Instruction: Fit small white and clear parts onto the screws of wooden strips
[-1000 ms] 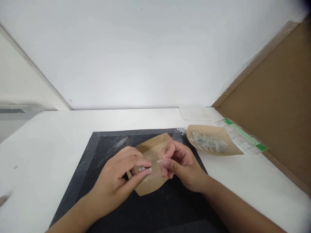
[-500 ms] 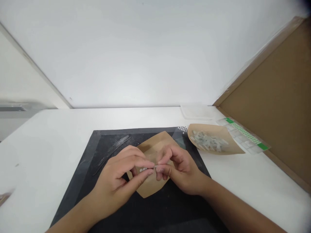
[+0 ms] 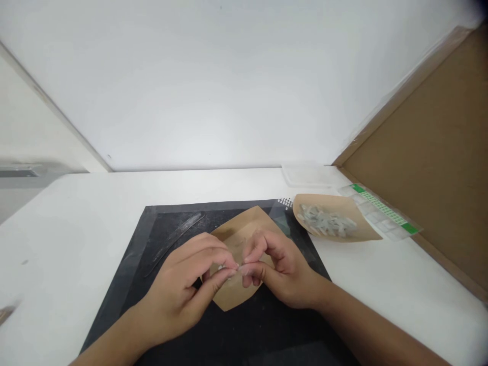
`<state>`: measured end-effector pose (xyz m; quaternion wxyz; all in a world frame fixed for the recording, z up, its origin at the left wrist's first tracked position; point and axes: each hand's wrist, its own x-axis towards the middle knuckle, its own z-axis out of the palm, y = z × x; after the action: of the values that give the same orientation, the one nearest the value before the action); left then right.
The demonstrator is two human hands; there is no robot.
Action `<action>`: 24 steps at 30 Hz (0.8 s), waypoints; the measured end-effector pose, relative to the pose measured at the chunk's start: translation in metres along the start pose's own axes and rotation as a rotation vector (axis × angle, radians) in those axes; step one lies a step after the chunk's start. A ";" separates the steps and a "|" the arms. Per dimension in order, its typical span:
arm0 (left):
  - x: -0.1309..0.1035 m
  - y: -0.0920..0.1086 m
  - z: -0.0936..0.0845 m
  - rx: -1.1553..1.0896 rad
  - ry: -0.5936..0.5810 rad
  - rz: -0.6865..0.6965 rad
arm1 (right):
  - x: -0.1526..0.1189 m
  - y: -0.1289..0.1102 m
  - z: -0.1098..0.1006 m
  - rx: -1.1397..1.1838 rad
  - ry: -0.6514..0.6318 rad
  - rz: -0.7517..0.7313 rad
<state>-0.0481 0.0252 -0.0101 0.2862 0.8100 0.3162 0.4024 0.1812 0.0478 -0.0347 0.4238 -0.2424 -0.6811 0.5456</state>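
Thumb and forefinger of my left hand point(image 3: 200, 274) are pinched together over a tan paper tray point(image 3: 231, 297). My right hand point(image 3: 276, 262) pinches from the other side, its fingertips almost meeting those of the left. A small pale translucent piece point(image 3: 240, 269) shows between the two pinches; most of it is covered by the fingers. Small whitish bits point(image 3: 220, 267) lie in the tray behind my left fingers. Under the tray is a black mat point(image 3: 244, 335). A dark, slightly curved file with whitish dust point(image 3: 177, 236) rests on the mat left of the tray.
Right of the mat, a second tan paper tray point(image 3: 362, 231) holds many translucent pieces point(image 3: 328, 221). Beside it lies a clear compartment case with a green-marked strip point(image 3: 385, 208). A clear lid-like tray point(image 3: 307, 175) sits behind. A brown board point(image 3: 427, 152) walls the right side.
Both hands have shifted slightly left and down, still pinched together. The pale piece between the fingertips shows a little more and looks turned. The trays and file stay put.
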 end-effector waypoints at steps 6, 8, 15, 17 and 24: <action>0.003 0.002 -0.004 0.022 0.019 0.116 | 0.001 -0.006 0.007 -0.110 0.054 -0.101; 0.003 0.001 -0.004 0.014 0.013 0.102 | 0.003 -0.010 0.007 -0.226 0.061 -0.185; 0.001 -0.001 -0.004 0.071 0.007 0.127 | 0.002 -0.011 0.004 -0.638 0.086 -0.447; -0.001 -0.004 -0.005 0.160 0.013 0.188 | 0.002 -0.008 0.004 -0.726 0.088 -0.477; -0.007 -0.013 -0.006 0.489 0.049 0.391 | 0.004 -0.009 0.003 -0.912 0.068 -0.549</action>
<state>-0.0603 0.0298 -0.0197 -0.0074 0.8904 0.2487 0.3812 0.1782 0.0469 -0.0249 0.4246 -0.2323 -0.8733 0.0551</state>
